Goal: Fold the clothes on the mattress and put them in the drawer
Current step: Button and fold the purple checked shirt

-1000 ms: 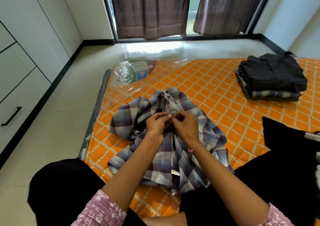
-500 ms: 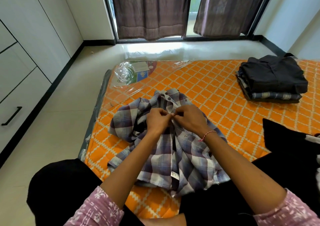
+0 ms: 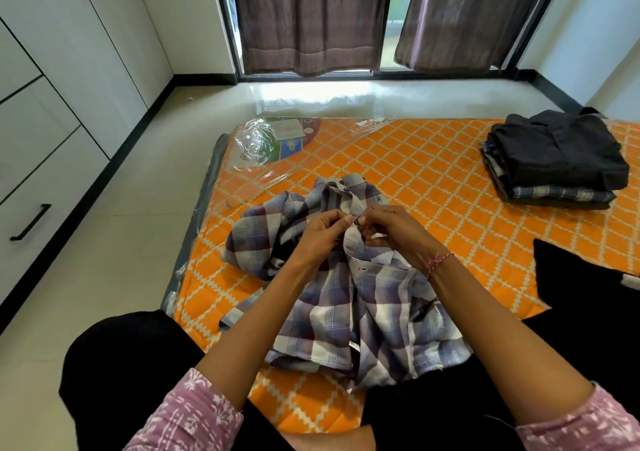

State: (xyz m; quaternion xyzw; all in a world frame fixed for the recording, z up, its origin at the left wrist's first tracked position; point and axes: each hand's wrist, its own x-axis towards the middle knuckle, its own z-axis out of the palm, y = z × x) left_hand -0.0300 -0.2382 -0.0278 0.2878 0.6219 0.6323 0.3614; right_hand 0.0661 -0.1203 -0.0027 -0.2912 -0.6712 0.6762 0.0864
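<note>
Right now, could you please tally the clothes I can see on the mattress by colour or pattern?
Plaid, unfolded: 1, the plaid shirt that both hands pinch at its placket.
Plaid, folded: 1, low in the folded stack.
Black, folded: 1, the black top garment of that stack.
Black, loose: 1, the black garment at the right edge.
Total: 4 told apart.

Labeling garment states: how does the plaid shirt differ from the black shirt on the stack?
The plaid shirt lies crumpled and unfolded near the person; the black shirt is folded flat on the stack, far right. Left hand and right hand pinch the plaid shirt's placket; nothing touches the black shirt. Both sit on the orange mattress.
</note>
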